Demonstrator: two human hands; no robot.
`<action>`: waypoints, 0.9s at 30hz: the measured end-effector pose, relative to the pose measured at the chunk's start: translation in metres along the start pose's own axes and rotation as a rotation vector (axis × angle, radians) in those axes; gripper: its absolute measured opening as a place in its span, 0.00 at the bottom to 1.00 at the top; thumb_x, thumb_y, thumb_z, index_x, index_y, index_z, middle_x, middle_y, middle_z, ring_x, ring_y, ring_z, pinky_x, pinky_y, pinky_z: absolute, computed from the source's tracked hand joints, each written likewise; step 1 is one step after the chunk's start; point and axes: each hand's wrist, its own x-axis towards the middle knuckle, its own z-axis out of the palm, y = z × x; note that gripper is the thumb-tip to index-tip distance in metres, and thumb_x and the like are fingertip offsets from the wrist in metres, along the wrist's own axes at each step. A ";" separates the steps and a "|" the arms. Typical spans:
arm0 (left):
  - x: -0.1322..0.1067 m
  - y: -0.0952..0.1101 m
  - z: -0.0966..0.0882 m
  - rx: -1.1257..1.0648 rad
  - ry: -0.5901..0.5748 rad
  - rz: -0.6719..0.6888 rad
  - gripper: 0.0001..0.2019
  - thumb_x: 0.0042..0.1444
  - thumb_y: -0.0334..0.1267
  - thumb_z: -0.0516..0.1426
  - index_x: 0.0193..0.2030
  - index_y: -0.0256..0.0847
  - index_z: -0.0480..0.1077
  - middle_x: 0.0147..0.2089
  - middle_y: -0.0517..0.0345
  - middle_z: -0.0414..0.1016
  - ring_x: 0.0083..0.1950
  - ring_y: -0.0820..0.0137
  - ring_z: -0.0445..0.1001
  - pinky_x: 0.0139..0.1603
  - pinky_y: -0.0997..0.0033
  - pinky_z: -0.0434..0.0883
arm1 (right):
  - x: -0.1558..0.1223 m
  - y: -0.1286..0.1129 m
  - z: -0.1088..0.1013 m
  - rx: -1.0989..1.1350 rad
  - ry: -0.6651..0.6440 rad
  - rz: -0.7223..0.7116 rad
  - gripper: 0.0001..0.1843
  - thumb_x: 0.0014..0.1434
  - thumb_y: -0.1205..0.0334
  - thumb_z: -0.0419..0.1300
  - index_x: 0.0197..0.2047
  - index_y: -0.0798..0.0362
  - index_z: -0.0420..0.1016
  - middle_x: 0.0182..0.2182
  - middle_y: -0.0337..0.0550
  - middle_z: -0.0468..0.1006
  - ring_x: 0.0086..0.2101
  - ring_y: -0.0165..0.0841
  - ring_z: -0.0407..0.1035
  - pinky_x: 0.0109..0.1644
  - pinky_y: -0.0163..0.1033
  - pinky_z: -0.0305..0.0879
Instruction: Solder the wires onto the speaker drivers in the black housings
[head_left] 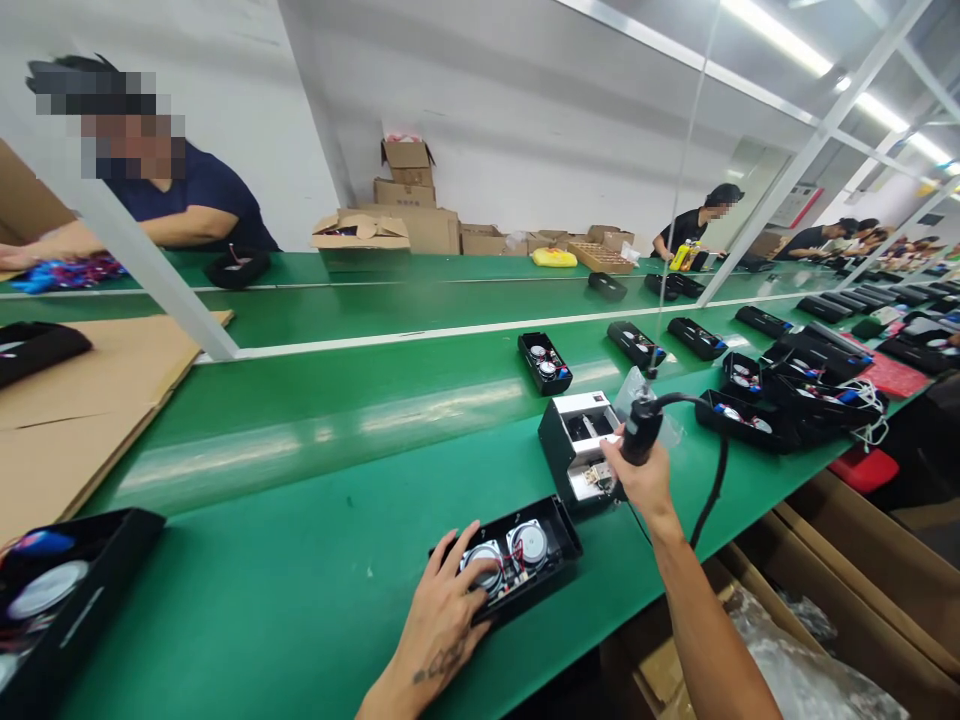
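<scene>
In front of me lies an oblong black speaker box [517, 595], open side up, with two round silver speakers [529, 543] and red wires inside. My left hand [454, 590] grips its left end, thumb at the near side and fingers reaching over the rim. My right hand [643, 478] is closed around a black electric screwdriver [643, 428] held upright, with a cable leading off to the right. Its tip is hidden behind the hand. The screwdriver is beside a black and white screw feeder [562, 455], just beyond the speaker box.
More speaker boxes [545, 363] stand along the green bench [300, 600], with another at the near left [67, 600]. Cardboard [112, 390] lies at left. Co-workers [187, 195] sit across the line behind a white frame [150, 240]. Open cartons [840, 590] stand below the bench at right.
</scene>
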 end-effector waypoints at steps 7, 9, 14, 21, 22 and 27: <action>0.000 0.003 0.001 -0.023 -0.038 -0.022 0.13 0.51 0.47 0.77 0.35 0.47 0.81 0.54 0.61 0.84 0.78 0.44 0.64 0.82 0.41 0.51 | -0.049 -0.024 -0.012 0.198 -0.180 0.118 0.21 0.60 0.54 0.76 0.49 0.49 0.73 0.19 0.26 0.71 0.17 0.29 0.63 0.24 0.37 0.63; 0.000 0.004 0.002 -0.040 -0.029 -0.026 0.13 0.50 0.46 0.77 0.34 0.47 0.81 0.53 0.62 0.84 0.79 0.44 0.63 0.82 0.41 0.50 | -0.063 -0.037 -0.011 0.354 -0.203 0.092 0.21 0.62 0.55 0.74 0.53 0.46 0.72 0.20 0.26 0.69 0.17 0.28 0.62 0.24 0.36 0.62; 0.001 0.011 -0.003 -0.049 -0.080 -0.059 0.12 0.52 0.45 0.77 0.36 0.46 0.81 0.55 0.62 0.84 0.80 0.45 0.62 0.83 0.41 0.48 | -0.102 -0.059 0.019 0.597 -0.355 -0.054 0.09 0.70 0.58 0.66 0.52 0.42 0.73 0.20 0.27 0.65 0.17 0.27 0.57 0.22 0.34 0.59; 0.003 0.015 -0.007 -0.054 -0.110 -0.077 0.07 0.59 0.44 0.73 0.40 0.48 0.83 0.55 0.60 0.84 0.81 0.45 0.61 0.83 0.37 0.51 | -0.138 -0.048 0.065 0.631 -0.547 -0.047 0.10 0.74 0.61 0.61 0.55 0.40 0.68 0.21 0.26 0.66 0.18 0.30 0.60 0.24 0.35 0.61; 0.003 0.015 -0.007 -0.057 -0.111 -0.079 0.07 0.59 0.44 0.73 0.41 0.49 0.83 0.55 0.60 0.84 0.81 0.45 0.60 0.82 0.36 0.51 | -0.139 -0.046 0.068 0.612 -0.551 -0.046 0.10 0.73 0.61 0.61 0.54 0.40 0.68 0.21 0.26 0.67 0.18 0.30 0.60 0.24 0.36 0.61; 0.002 0.017 -0.007 -0.062 -0.123 -0.088 0.13 0.58 0.45 0.74 0.49 0.51 0.84 0.58 0.60 0.83 0.82 0.45 0.58 0.83 0.37 0.50 | -0.141 -0.046 0.078 0.581 -0.585 -0.028 0.11 0.72 0.63 0.64 0.52 0.41 0.68 0.22 0.25 0.67 0.19 0.28 0.60 0.26 0.35 0.61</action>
